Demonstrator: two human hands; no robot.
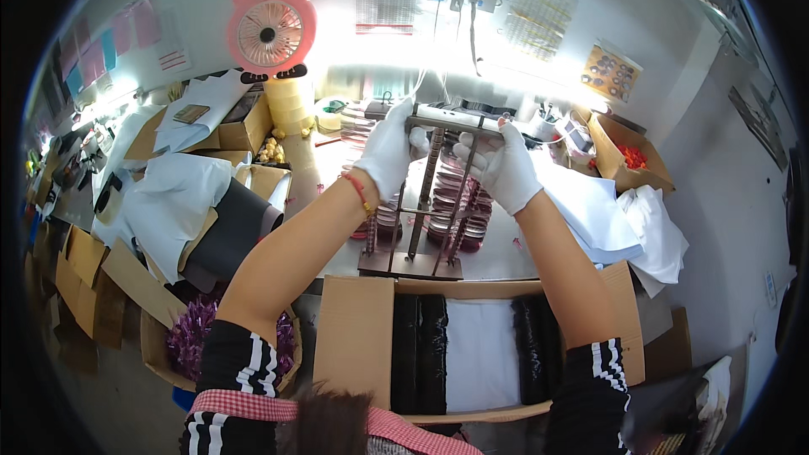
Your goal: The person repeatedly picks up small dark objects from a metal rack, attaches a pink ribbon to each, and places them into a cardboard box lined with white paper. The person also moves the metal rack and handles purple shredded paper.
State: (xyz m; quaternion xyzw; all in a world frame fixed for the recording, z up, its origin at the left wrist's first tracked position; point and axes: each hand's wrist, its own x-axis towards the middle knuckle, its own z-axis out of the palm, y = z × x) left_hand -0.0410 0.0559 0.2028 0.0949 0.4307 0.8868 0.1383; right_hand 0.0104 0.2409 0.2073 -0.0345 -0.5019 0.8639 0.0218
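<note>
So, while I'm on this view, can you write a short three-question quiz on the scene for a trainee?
1. True or false: the left hand and right hand both grip the metal rack.
2. On which side of the metal rack is the pink fan in the picture: A) left, B) right?
3. Fill in: the material between the black bundles in the open cardboard box is coloured ____.

Key: 1 true; 2 A; 3 white.
</note>
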